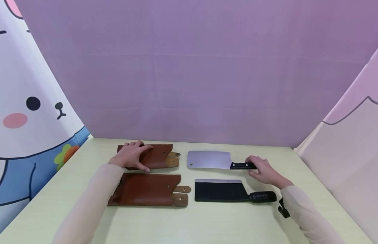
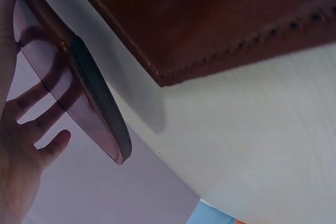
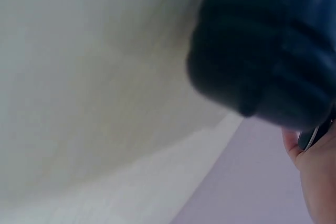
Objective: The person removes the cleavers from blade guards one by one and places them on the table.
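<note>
In the head view two brown leather knife sheaths lie on the left. My left hand [image 1: 131, 156] spreads across the far sheath [image 1: 156, 156], fingers at its far edge, thumb at its near edge. The left wrist view shows its fingers [image 2: 39, 127] fairly straight at the edge of that sheath [image 2: 86, 87]. My right hand [image 1: 263, 170] grips the handle end of the silver cleaver [image 1: 208, 160], which lies right of the far sheath. A black cleaver [image 1: 219, 190] lies nearer, right of the near sheath [image 1: 146, 189]. Its dark handle [image 3: 257, 51] fills the right wrist view.
The pale table [image 1: 152, 225] is backed by a purple cloth [image 1: 189, 74]. A printed cartoon cloth [image 1: 33, 135] hangs at the left, a pale pink one [image 1: 354, 152] at the right. A black strap-like thing [image 1: 283, 210] shows by the right sleeve.
</note>
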Available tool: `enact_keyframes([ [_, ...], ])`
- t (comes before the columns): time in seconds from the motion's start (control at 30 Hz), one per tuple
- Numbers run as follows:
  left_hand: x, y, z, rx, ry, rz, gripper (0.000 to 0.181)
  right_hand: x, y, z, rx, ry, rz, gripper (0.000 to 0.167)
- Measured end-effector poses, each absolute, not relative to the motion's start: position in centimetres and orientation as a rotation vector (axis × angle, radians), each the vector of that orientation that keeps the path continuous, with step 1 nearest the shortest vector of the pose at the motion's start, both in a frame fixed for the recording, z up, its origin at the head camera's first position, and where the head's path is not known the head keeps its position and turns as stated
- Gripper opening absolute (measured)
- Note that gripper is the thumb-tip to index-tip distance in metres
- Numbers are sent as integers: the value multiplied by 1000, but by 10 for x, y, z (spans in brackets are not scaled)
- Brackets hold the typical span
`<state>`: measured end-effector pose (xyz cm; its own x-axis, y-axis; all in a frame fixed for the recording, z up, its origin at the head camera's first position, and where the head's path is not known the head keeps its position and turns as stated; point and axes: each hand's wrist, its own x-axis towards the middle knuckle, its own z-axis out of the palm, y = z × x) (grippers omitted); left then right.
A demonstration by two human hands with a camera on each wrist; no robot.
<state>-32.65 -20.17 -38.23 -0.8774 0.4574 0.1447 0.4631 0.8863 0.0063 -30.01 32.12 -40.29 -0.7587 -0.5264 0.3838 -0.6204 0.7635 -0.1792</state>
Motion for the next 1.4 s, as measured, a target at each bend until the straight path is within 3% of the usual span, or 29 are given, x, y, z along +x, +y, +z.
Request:
enact_keyframes([
  [1.4, -334, -191, -394, -738, -3063, -145, 97, -307, 342, -405, 898, -2717, 425, 27],
])
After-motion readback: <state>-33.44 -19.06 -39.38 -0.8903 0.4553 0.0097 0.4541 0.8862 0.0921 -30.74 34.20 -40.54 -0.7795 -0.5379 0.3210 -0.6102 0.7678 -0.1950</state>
